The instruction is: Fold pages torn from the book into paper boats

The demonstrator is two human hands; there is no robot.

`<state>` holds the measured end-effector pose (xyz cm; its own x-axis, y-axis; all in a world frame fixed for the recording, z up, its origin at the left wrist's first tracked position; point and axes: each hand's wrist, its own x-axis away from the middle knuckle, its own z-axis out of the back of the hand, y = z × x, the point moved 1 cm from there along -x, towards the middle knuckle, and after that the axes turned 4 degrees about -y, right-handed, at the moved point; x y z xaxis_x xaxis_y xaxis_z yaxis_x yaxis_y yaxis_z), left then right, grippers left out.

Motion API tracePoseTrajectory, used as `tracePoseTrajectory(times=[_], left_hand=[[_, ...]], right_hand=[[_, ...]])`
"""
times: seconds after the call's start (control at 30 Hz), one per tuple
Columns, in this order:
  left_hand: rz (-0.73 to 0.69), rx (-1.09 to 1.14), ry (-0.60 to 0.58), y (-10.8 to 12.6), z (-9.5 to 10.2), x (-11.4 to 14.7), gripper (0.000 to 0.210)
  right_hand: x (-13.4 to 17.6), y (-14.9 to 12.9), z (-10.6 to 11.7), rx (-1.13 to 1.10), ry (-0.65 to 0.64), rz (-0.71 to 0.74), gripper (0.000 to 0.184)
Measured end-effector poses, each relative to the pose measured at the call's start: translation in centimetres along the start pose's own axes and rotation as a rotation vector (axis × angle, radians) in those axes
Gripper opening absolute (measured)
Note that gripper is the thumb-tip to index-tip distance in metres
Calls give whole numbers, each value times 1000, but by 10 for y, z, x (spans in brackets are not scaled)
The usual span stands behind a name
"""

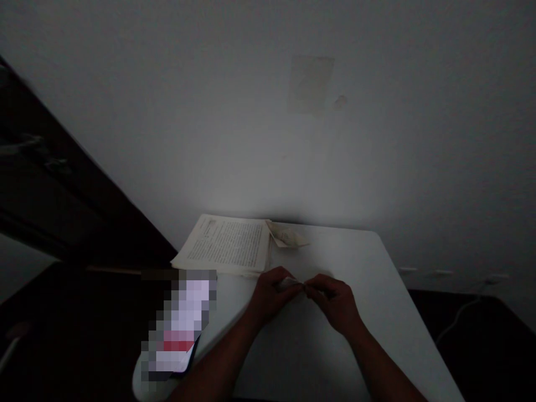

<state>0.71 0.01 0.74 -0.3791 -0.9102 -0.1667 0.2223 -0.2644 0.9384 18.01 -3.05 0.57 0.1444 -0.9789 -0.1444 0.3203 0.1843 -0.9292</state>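
Both hands meet above the middle of the white table. My left hand [274,296] is closed in a pinch on a small pale piece of paper [291,282], which shows between its thumb and fingers. Close beside it, my right hand [333,298] pinches the paper's right end with thumb and forefinger. Most of the paper is hidden by the fingers, and the dim light blurs its shape. Beyond the hands lies a folded piece of paper [287,235], touching the right edge of a stack of printed pages [228,244].
On the table's [355,251] left edge lies a lit phone [184,318], its screen pixelated. A pale wall [234,139] rises behind the table. A dark door [62,167] stands at the left; a cable [456,315] hangs from wall sockets at the right.
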Motion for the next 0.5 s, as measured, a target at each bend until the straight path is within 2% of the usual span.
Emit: tracePoseTrajectory(times=[0.1,0.23,0.5], left_hand=[[-45,25,-22,0,-1,-1,17],[6,25,-93,2,-1,1,15],[-45,11,-71,4,-2,2,26]], right_hand=[[0,-4,0,16,-18,20,10],[-1,-5,-1,8,-24,12,9],[0,0,-3,-28,-16,-32,10]])
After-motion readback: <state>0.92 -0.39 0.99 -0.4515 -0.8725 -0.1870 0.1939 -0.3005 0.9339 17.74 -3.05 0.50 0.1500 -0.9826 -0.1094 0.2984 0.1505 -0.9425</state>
